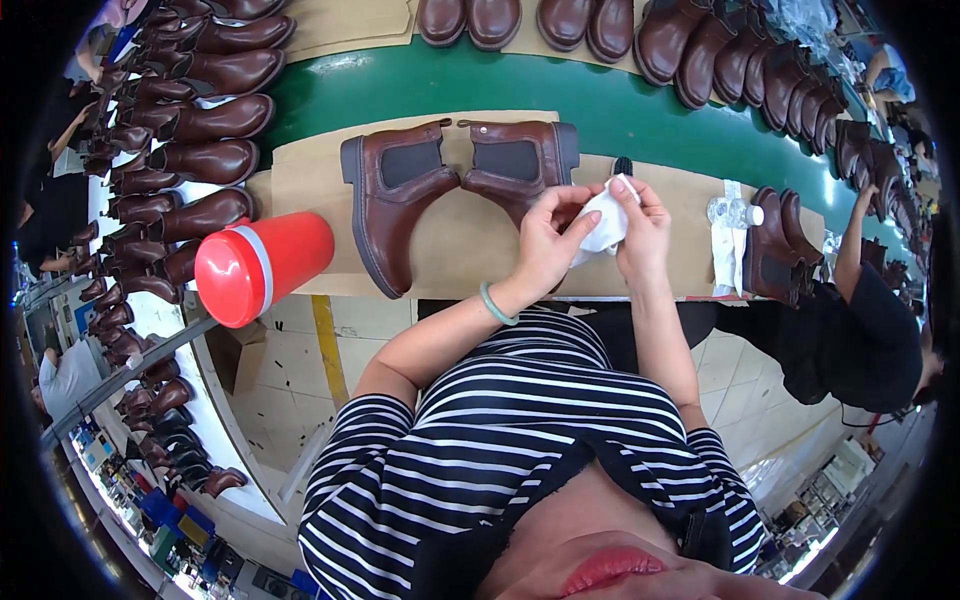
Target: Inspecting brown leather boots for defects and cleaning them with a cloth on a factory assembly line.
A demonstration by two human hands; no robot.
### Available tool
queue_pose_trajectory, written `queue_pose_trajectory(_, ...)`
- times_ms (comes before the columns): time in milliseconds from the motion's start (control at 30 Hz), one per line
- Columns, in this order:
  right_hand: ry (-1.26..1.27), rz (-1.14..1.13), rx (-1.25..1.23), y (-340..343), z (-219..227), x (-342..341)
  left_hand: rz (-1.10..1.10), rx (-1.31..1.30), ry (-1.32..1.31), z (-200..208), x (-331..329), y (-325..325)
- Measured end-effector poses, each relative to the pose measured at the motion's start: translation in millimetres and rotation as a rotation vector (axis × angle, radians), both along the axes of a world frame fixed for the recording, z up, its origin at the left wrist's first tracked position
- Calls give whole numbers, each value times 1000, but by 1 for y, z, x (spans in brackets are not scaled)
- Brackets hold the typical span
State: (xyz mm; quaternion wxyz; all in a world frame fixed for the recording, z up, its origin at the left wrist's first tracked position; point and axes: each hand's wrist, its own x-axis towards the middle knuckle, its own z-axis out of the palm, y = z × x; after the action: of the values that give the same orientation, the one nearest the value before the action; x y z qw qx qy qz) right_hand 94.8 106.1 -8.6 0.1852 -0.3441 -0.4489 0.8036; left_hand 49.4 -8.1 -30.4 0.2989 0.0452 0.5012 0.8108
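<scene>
My left hand (550,238) and my right hand (645,232) are close together over the bench, both pinching a crumpled white cloth (603,228). Just behind my fingers shows the dark bristled end of a brush (622,166). A brown ankle boot (388,215) with a dark elastic side panel lies on its side to the left of my hands. Its mate, another brown boot (540,150), lies facing the other way, and my left hand hides part of its front.
Cardboard (310,180) covers the near bench. At left lies a red container (290,255) with a pale band. A clear bottle (728,212) and more boots (775,245) stand at right. Beyond runs a green surface (400,85). Shoe rows (215,120) flank it; a co-worker (860,340) is at right.
</scene>
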Motion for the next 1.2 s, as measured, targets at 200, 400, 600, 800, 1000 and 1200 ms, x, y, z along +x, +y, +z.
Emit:
queue_pose_trajectory(200,-274,288,122,40,-5,-35,181,-663,910,-16,-83,-23)
queue_pose_trajectory(400,-448,362,385,31,-19,-79,-34,-568,877,-45,-125,-11)
queue_pose_trajectory(600,-611,496,621,26,-31,-88,-141,-591,840,-66,-129,-6)
queue_pose_trajectory(800,-678,485,718,15,-25,-105,-149,-570,764,-64,-131,-6)
queue_pose_trajectory(1000,-825,544,866,2,-17,-109,-194,-593,769,-61,-135,-9)
queue_pose_trajectory(1200,-835,500,1067,-5,-22,-126,-219,-581,781,-58,-138,-10)
